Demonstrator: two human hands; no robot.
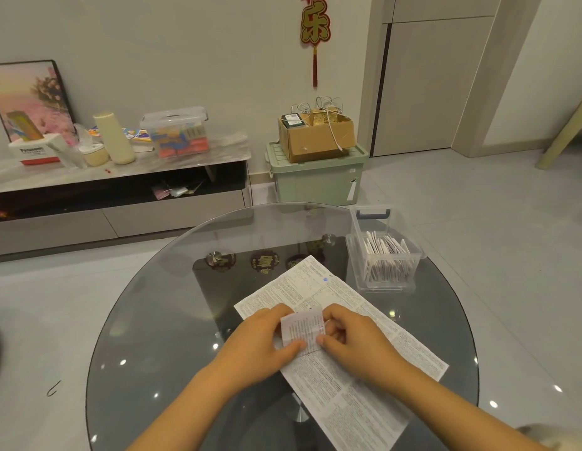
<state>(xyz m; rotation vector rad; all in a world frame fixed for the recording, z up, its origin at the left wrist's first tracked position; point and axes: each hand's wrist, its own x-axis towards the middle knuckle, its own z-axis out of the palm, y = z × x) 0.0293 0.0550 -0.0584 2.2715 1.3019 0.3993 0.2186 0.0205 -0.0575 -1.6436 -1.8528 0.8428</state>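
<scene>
A small folded printed leaflet [303, 332] is held above the middle of a round glass table [146, 320]. My left hand [260, 343] pinches its left side with the thumb on its lower edge. My right hand [351, 336] pinches its right side in the same way. Beneath both hands, a large unfolded sheet of fine print [345, 353] lies flat on the glass, running from the far centre toward the near right.
A clear plastic box [384, 255] with several folded leaflets standing in it sits at the table's far right. Beyond the table are a low TV cabinet [120, 196] with clutter, a green storage bin [315, 177] bearing a cardboard box, and a grey tile floor.
</scene>
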